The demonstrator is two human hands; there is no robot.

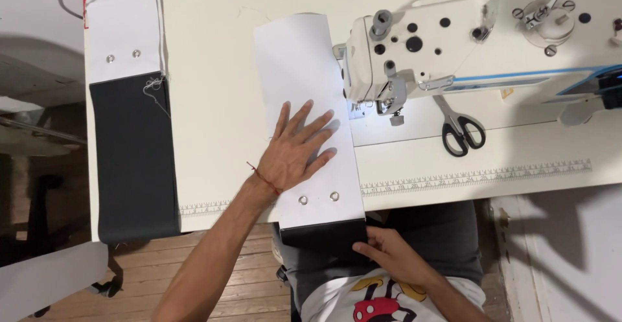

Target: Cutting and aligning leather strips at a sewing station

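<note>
Lining up a white panel (304, 89) beside the sewing machine (414, 56) on the worktop (214, 69)
Left hand (295, 150) lay flat and spread on it; right hand (389, 251) pinched its black end (324, 236) at the edge; next likely called for sliding it squarely under the needle

My left hand (299, 146) lies flat on the long white-and-black fabric strip with two metal eyelets (311, 89), which runs front to back on the cream counter (214, 89) and hangs over its near edge. My right hand (389, 252) touches the strip's hanging end, below the counter edge. Just right of the strip stands the white sewing machine (453, 43). The black-handled scissors (461, 131) lie in front of the machine. A second fabric strip of the same kind (129, 115) lies at the counter's left edge, well apart.
</note>
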